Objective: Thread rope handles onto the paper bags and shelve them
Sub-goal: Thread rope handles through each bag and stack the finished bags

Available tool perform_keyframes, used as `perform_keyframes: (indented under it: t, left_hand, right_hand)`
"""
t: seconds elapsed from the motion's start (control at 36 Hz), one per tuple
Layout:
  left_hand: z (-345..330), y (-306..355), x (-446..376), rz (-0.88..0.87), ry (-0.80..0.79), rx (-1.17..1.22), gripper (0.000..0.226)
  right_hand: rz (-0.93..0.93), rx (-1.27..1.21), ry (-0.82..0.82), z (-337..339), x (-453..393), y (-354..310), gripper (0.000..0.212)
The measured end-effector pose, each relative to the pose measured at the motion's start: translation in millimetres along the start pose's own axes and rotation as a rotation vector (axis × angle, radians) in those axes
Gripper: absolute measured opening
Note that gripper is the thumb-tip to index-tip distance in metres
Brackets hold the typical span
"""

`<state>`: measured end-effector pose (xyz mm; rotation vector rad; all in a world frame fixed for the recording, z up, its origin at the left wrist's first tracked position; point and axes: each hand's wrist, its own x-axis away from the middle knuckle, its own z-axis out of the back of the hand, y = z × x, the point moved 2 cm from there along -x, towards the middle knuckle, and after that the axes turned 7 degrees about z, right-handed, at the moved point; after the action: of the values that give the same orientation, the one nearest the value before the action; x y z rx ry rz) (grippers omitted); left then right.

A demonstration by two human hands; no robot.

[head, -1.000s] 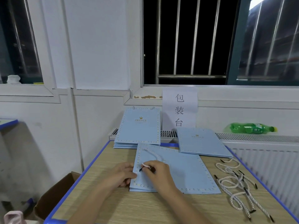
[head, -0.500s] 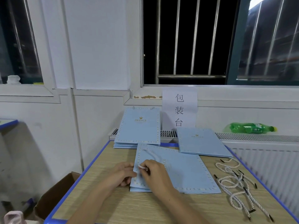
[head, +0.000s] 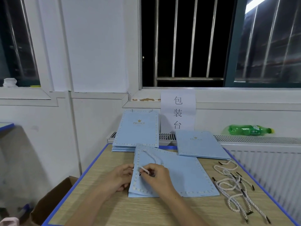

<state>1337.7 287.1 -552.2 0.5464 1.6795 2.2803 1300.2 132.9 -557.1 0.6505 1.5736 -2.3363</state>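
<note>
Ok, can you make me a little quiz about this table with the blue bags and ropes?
1. True or false: the right hand pinches a rope over the flat paper bag.
2. Which colour is the bottle on the radiator? A red, B green, C yellow.
3. Fill in: the loose ropes lie on the ____ side of the table.

Key: 1 true; 2 B; 3 right.
</note>
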Motion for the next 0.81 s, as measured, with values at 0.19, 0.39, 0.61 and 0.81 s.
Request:
perform_keyframes:
  t: [0.19, 0.39, 0.61, 0.81]
  left_hand:
    - [-6.6, 4.7, 6.0, -0.114, 0.031, -0.040, 0.027]
    - [-9.0, 3.5, 7.8, -0.127, 0.086, -0.049, 0.024]
    - [-6.0, 1.1, 2.6, -0.114, 0.236, -0.142, 0.020]
    - [-5.5, 4.8, 4.6, -0.034, 0.154, -0.096, 0.024]
  right_hand:
    - [-0.014, -0.031, -0.013, 0.0, 0.3, 0.5, 0.027]
    - [-0.027, -0.033, -0.025, -0.9, 0.5, 0.2, 0.023]
    - [-0.074, -0.027, -0.078, -3.0, 0.9, 4.6, 0.025]
    - [-0.100, -0.060, -0.073, -0.6, -0.4, 4.3, 0.021]
